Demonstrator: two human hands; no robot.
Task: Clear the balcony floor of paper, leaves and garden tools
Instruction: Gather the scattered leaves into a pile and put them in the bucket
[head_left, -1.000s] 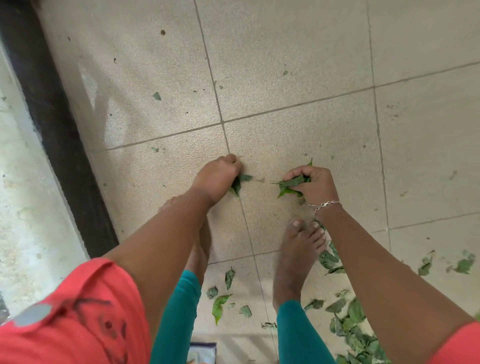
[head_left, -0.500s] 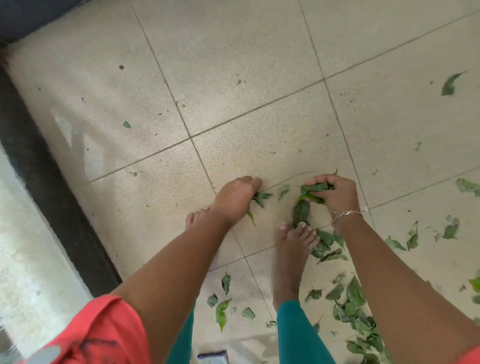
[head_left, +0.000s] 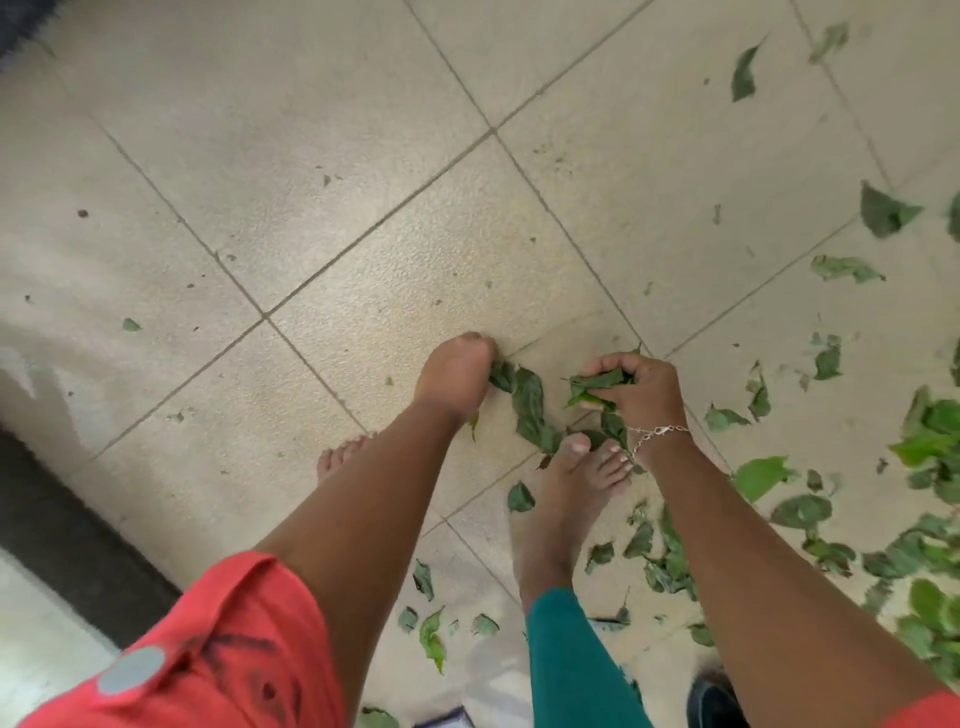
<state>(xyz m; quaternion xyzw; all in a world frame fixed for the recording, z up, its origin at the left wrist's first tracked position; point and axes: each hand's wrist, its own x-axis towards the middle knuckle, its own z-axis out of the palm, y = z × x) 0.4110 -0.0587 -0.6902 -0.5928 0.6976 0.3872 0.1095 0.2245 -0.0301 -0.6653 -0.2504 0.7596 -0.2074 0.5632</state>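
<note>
Right hand (head_left: 640, 385) fingers curled tight round green leaf bunch (head_left: 597, 383). Left hand (head_left: 456, 375) down on tiled floor (head_left: 311, 208), fingertips hidden, touching dark leaves (head_left: 527, 400); grip can't tell. Scattered leaves (head_left: 930, 441) lie 3 to 5 o'clock of hands.

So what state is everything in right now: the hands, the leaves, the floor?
Left hand: curled, gripping one end of the dark leaves.
Right hand: clutching a leaf bunch.
Loose leaves: scattered flat, mostly to the right.
Floor: tiled, littered.
Bracelet: fastened round the right wrist.
</note>
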